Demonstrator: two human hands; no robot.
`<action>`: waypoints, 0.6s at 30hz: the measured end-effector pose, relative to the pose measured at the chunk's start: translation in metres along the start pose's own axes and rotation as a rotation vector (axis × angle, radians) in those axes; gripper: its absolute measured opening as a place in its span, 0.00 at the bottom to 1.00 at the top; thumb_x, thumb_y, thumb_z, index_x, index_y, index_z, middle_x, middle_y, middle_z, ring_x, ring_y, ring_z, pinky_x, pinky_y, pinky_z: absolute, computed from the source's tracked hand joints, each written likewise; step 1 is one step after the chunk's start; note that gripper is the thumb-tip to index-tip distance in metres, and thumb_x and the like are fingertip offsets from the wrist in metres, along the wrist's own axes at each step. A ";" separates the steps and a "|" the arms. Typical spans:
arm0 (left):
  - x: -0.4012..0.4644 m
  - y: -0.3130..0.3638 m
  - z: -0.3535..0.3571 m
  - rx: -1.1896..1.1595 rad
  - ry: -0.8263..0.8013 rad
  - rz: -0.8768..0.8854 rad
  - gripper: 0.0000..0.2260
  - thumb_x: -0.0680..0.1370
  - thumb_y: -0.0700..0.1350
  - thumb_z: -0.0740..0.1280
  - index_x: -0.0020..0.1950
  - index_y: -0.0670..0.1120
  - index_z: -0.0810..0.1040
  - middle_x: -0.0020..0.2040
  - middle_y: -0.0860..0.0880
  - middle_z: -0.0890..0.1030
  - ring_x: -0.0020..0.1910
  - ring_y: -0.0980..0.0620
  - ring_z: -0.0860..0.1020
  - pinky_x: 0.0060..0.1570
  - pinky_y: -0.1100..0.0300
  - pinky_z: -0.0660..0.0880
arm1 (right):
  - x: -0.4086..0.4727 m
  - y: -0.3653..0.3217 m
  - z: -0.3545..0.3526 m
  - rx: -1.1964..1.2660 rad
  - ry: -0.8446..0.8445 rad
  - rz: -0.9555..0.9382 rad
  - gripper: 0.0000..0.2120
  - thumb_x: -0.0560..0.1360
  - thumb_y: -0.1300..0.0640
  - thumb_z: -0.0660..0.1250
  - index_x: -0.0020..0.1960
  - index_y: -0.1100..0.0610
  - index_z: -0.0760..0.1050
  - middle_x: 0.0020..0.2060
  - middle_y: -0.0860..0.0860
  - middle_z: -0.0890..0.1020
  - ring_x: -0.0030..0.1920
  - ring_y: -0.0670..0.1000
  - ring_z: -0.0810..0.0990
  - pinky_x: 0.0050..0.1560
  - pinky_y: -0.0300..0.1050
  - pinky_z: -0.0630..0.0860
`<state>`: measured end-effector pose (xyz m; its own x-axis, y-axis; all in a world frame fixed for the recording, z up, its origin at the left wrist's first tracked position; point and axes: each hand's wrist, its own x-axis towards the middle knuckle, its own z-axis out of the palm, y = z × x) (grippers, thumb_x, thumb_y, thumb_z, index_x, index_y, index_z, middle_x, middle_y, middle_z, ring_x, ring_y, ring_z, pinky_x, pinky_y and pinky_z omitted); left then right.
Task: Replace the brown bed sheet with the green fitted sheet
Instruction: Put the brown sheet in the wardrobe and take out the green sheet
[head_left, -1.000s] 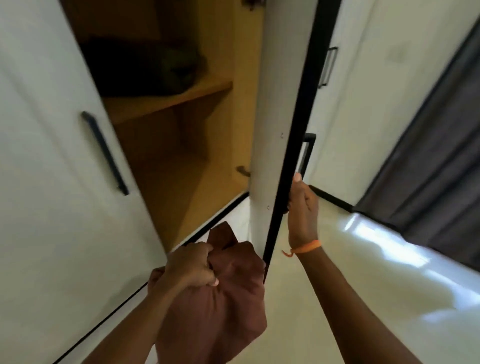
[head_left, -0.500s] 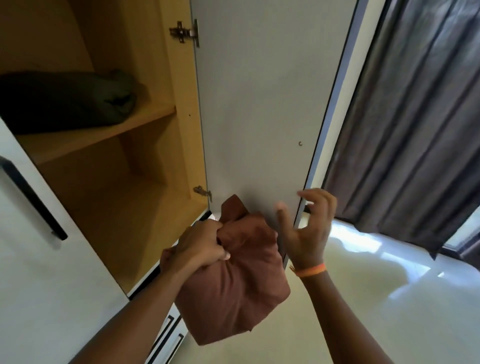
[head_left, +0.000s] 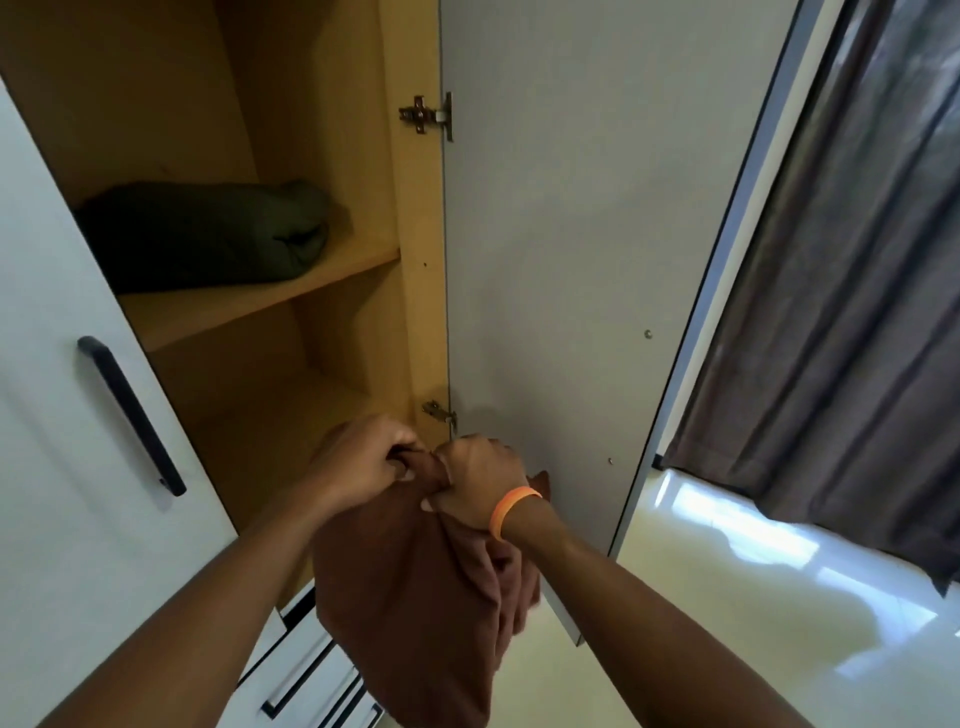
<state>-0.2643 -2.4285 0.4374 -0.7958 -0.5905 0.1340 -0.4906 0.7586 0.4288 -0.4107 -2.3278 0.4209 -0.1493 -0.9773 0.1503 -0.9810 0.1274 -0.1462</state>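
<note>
Wooden wardrobe shelves (head_left: 249, 306) stand open, a dark green fitted sheet (head_left: 202, 234) folded on the upper one. Below, the brown bed sheet (head_left: 410, 597) hangs bunched, gripped by left hand (head_left: 363, 460) and right hand (head_left: 480, 480); half a second ago the right hand was free.
</note>
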 end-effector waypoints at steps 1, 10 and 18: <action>0.000 0.000 -0.007 0.052 0.049 0.016 0.12 0.71 0.47 0.74 0.52 0.61 0.82 0.50 0.59 0.82 0.52 0.57 0.79 0.52 0.52 0.77 | 0.006 0.001 -0.001 0.022 0.007 0.026 0.19 0.69 0.41 0.74 0.51 0.53 0.78 0.46 0.54 0.81 0.48 0.59 0.80 0.41 0.45 0.71; -0.021 -0.077 -0.052 1.011 -0.295 -0.760 0.13 0.81 0.55 0.61 0.58 0.52 0.80 0.61 0.50 0.79 0.69 0.46 0.71 0.76 0.46 0.55 | 0.011 0.081 -0.004 0.233 0.141 0.374 0.23 0.65 0.42 0.76 0.52 0.56 0.82 0.50 0.56 0.85 0.50 0.60 0.83 0.45 0.48 0.79; -0.029 -0.089 -0.039 0.822 -0.213 -0.943 0.12 0.83 0.39 0.58 0.62 0.39 0.78 0.59 0.42 0.79 0.59 0.44 0.78 0.41 0.69 0.71 | 0.012 0.126 0.001 0.336 0.139 0.410 0.16 0.65 0.46 0.77 0.48 0.55 0.82 0.45 0.55 0.85 0.47 0.59 0.83 0.41 0.44 0.77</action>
<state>-0.1836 -2.4896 0.4300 -0.0223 -0.9949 -0.0987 -0.9101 0.0611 -0.4099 -0.5356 -2.3236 0.4035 -0.5486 -0.8243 0.1399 -0.7486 0.4097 -0.5213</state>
